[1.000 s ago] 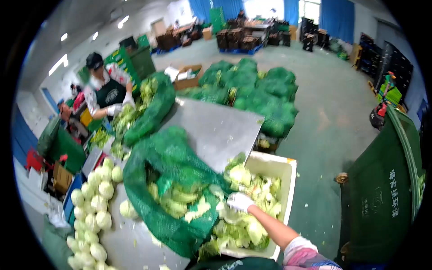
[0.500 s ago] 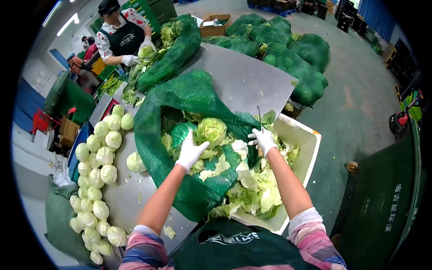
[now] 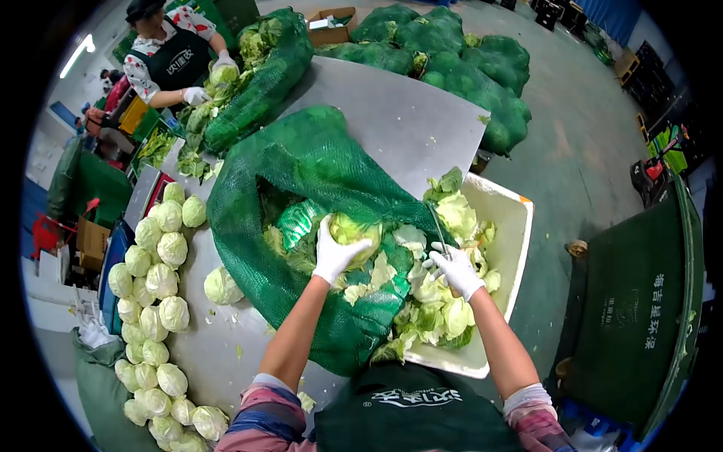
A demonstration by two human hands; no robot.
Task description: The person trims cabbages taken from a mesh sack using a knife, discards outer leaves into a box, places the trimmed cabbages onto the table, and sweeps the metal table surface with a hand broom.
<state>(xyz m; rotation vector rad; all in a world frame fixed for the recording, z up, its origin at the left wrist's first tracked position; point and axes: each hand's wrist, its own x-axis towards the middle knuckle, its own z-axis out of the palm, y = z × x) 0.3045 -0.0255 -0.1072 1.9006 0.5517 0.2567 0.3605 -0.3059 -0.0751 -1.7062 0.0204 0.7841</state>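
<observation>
"Cabbage [image 3: 352, 228], that one: where is it?"

"Just inside the mouth of the green net bag [image 3: 301, 162], the left hand [image 3: 337, 252] clasped round its near side."

"And the right hand [image 3: 456, 273]?"

"Closed on a knife [image 3: 437, 223], above loose leaves [image 3: 446, 310] in the white box [image 3: 521, 256]."

"Beside the bag?"

"Pale heads [image 3: 162, 280] crowd the metal table [image 3: 207, 343], one sitting apart."

Dark green sack [image 3: 301, 158], pale-green cabbage [image 3: 352, 230]
</observation>
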